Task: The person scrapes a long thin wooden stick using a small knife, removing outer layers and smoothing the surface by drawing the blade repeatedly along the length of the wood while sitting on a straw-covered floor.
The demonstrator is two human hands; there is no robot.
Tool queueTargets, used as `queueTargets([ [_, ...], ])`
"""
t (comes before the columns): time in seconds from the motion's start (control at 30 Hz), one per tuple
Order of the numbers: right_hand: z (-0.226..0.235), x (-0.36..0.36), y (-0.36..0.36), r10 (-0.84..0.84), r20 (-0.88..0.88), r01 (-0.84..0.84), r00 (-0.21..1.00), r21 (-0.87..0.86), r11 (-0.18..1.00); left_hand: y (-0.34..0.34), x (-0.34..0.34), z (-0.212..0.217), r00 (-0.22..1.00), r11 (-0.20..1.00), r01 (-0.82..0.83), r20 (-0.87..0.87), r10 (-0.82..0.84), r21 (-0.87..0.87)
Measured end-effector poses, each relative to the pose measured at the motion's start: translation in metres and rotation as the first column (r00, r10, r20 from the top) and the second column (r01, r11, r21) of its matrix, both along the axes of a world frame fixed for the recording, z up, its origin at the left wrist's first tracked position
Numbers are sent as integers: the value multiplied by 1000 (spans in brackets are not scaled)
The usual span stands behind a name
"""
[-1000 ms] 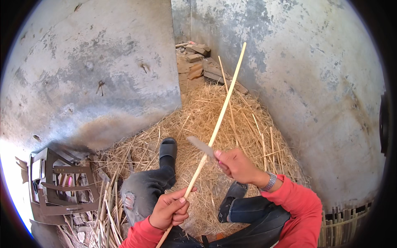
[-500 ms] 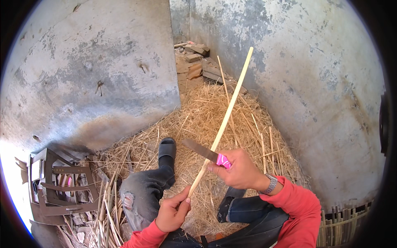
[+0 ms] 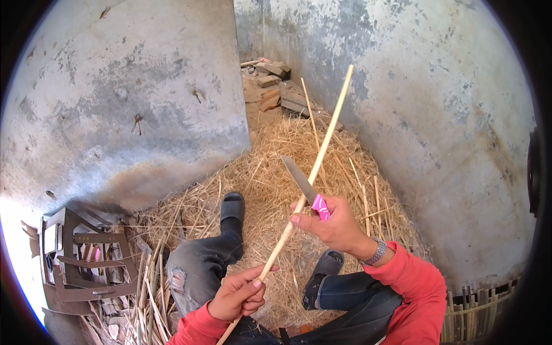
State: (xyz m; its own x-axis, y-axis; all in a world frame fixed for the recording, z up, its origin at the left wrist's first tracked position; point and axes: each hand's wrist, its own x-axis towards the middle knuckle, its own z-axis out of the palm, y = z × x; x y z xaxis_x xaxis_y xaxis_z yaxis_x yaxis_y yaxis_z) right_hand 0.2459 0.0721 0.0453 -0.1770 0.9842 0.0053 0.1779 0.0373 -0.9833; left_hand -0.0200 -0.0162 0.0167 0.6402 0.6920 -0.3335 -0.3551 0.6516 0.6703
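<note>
Concrete walls, grey and blotched with stains, close in on both sides and meet at a narrow corner ahead of me, where a few broken bricks and wood scraps are heaped. Between the walls lies a wide bed of dry straw and shavings, and I sit on it with my legs in dark jeans stretched forward, a black sandal on my left foot and another on my right. Off to my left, against the wall, stands a battered dark crate with loose cut strips scattered beside it. At the lower right edge a low fence of split slats shows. Across my lap runs a long pale bamboo stick, slanting from my left hand up toward the right-hand wall, its far tip well above the straw. My left hand, in a red sleeve, is curled tight around the lower end of the stick. My right hand, with a metal watch at the wrist, is clenched around the pink handle of a knife, and its thumb presses against the stick. The grey blade points up and to the left, its edge laid against the stick just above my right hand.
</note>
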Motion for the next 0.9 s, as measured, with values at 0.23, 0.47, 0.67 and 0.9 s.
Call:
queueTargets([
  [0.23, 11, 0, -3, -33, -68, 28, 997, -80, 996, 1, -3, 1, 990, 990, 78, 123, -64, -114],
  [0.47, 16, 3, -1, -47, -131, 42, 990, -41, 998, 2, -6, -2, 976, 980, 118, 199, -85, -162],
  [0.67, 20, 17, 9, -152, -229, 146, 962, -44, 988, 2, -6, -6, 966, 976, 181, 207, -154, -120],
  [0.9, 34, 53, 23, -302, -391, 313, 869, -37, 949, -2, -4, -5, 954, 958, 268, 172, -247, -107],
])
